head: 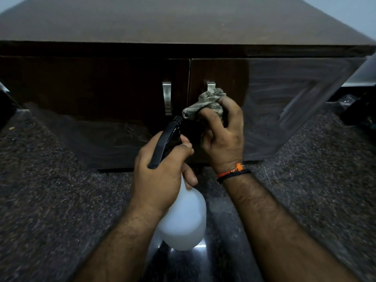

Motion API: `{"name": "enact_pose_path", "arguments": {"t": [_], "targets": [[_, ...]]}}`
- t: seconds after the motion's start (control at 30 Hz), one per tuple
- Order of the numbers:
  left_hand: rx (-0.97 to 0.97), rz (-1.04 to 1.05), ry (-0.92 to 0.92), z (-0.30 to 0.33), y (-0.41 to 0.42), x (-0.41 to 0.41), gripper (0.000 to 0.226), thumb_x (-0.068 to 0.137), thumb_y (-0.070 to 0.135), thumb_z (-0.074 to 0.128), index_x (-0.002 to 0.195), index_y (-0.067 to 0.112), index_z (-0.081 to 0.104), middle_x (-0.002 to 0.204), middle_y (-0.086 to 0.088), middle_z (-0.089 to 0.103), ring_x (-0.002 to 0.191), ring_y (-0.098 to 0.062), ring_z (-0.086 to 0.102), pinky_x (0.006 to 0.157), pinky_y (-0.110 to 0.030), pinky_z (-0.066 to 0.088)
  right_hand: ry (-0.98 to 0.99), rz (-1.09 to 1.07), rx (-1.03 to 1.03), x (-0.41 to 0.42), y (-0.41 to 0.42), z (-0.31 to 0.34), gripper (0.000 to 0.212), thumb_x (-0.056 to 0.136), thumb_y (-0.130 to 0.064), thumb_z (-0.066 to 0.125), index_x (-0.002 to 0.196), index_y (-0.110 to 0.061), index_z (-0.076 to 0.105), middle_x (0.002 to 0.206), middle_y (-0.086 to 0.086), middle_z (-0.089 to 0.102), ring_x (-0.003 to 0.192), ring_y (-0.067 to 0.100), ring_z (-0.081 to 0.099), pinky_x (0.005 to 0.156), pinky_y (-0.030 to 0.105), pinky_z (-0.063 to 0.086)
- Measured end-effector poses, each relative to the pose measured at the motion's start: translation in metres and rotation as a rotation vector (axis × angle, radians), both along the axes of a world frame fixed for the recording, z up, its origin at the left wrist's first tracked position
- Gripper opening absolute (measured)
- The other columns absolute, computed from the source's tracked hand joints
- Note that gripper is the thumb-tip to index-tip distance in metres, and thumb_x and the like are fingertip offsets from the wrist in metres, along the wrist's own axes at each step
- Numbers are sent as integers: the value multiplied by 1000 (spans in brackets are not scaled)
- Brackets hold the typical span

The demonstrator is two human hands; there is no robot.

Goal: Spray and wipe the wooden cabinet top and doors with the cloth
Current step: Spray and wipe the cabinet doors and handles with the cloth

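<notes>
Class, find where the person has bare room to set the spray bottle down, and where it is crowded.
The cabinet top shows bare wood across its whole width. The speckled floor left of the left hand is bare too. It is crowded at the right door handle, where the right hand presses the cloth beside the spray bottle.

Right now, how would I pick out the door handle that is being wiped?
Find the dark wooden cabinet and the seam where its two doors meet. A metal handle sits on each side of it; the right-door handle is the one. Unlike the bare left-door handle, its lower part is covered by the crumpled cloth held in the right hand.
</notes>
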State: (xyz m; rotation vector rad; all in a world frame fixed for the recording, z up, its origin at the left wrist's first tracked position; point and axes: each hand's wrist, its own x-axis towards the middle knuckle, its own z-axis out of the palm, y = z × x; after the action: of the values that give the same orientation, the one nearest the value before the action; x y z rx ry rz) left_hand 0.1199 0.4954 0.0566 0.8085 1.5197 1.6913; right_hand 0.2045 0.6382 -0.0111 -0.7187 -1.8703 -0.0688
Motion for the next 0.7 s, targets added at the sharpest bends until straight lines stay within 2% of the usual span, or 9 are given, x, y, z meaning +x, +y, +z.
{"name": "enact_pose_path", "arguments": {"t": [0.1, 0.17, 0.37, 0.53, 0.6, 0.7], "targets": [[5, -23, 12, 3, 4, 5, 6, 79, 20, 65, 79, 15, 69, 69, -30, 59, 38, -29, 56, 47, -42, 51, -23, -12, 47, 9, 6, -2, 44, 81, 0, 60, 117, -26, 60, 132, 5, 47, 110, 30, 50, 88, 41, 49], [14, -37, 19, 4, 8, 8, 6, 79, 20, 65, 80, 14, 68, 70, -30, 59, 38, -29, 56, 46, -39, 49, -12, -9, 64, 13, 9, -4, 42, 84, -1, 63, 118, -26, 62, 132, 4, 50, 109, 29, 49, 88, 43, 48], [23, -57, 15, 5, 14, 10, 7, 79, 20, 66, 80, 14, 68, 71, -31, 60, 39, -29, 56, 46, -41, 50, -20, 21, 71, 18, 11, -13, 50, 82, -2, 81, 122, -26, 61, 134, 4, 48, 113, 26, 49, 97, 36, 45], [15, -53, 12, 2, 13, 9, 5, 79, 20, 66, 79, 17, 69, 70, -31, 60, 40, -33, 56, 46, -39, 50, -148, 66, 57, 37, 17, -23, 49, 72, 4, 88, 114, -15, 72, 123, 8, 59, 101, 29, 53, 91, 29, 42], [11, -49, 14, -1, 13, 10, 5, 79, 20, 65, 79, 16, 69, 70, -33, 59, 39, -33, 55, 45, -40, 49, -145, 67, 36, 38, 17, -17, 46, 70, 6, 88, 111, -12, 75, 118, 11, 64, 97, 31, 56, 88, 29, 43], [7, -64, 11, -4, 14, 12, 6, 79, 19, 65, 80, 13, 68, 71, -34, 59, 39, -32, 55, 45, -42, 49, -65, 39, 11, 31, 11, -7, 45, 69, 14, 82, 107, -9, 76, 119, 9, 60, 98, 32, 57, 86, 31, 46]]}}
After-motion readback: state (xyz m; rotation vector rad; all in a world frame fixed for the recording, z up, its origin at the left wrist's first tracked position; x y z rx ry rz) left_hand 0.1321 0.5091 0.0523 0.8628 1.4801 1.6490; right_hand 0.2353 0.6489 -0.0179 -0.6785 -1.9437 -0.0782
